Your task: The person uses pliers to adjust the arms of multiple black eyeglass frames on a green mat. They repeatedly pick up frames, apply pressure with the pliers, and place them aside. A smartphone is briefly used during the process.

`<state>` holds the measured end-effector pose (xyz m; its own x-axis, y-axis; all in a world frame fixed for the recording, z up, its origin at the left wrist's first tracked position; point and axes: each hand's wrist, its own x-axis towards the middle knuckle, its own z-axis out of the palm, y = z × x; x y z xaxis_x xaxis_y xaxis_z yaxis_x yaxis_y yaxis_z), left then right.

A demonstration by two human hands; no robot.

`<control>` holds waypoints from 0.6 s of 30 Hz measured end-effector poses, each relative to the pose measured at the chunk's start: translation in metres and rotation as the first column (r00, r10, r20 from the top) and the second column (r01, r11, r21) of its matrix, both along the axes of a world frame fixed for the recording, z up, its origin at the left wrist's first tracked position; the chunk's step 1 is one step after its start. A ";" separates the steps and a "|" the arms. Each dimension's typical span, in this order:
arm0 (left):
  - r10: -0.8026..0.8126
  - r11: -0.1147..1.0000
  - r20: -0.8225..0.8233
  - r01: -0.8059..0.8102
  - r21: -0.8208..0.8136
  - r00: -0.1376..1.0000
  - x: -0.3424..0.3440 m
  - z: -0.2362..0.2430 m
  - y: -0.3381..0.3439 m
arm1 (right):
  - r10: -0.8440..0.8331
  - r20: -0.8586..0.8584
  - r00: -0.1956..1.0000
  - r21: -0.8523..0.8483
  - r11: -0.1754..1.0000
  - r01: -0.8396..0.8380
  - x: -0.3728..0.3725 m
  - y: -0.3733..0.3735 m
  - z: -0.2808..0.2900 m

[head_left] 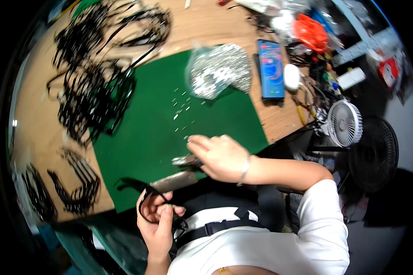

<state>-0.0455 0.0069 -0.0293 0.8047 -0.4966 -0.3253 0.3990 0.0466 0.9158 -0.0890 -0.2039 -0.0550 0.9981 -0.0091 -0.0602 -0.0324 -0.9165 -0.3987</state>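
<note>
My left hand (156, 217) is closed around a thin black cord (143, 206), whose loop bends up over the fingers at the mat's near edge. My right hand (222, 158) reaches over the green mat (133, 158), with pliers (184, 160) tucked in the palm, their metal jaws pointing left. Its thumb and fingertips come together at the mat, close to several small silver metal pieces (175, 117) strewn there. Whether a piece is pinched is too small to tell. Between the hands lies a blurred greyish, elongated object (173, 181) at the mat's near edge.
Farther back on the mat sits a clear plastic bag (220, 68) of silver pieces. Tangled black cords (92, 91) pile up on the left, with bundled cords (80, 183) nearer. To the right are a phone (271, 68), a white rounded device (291, 77) and a small white fan (344, 123).
</note>
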 end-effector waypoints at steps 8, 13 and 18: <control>-0.133 0.977 -0.071 0.119 -0.177 0.989 0.010 -0.009 0.014 | -0.186 0.053 0.981 0.207 0.963 0.171 0.017 -0.022 0.019; -0.245 0.955 -0.037 0.234 -0.185 0.969 0.003 -0.003 0.003 | -0.239 0.056 0.969 0.183 0.957 0.226 0.032 -0.018 -0.017; -0.184 0.969 -0.055 0.172 -0.180 0.981 0.007 -0.011 0.006 | -0.208 0.025 0.978 0.061 0.976 0.207 0.040 -0.010 -0.022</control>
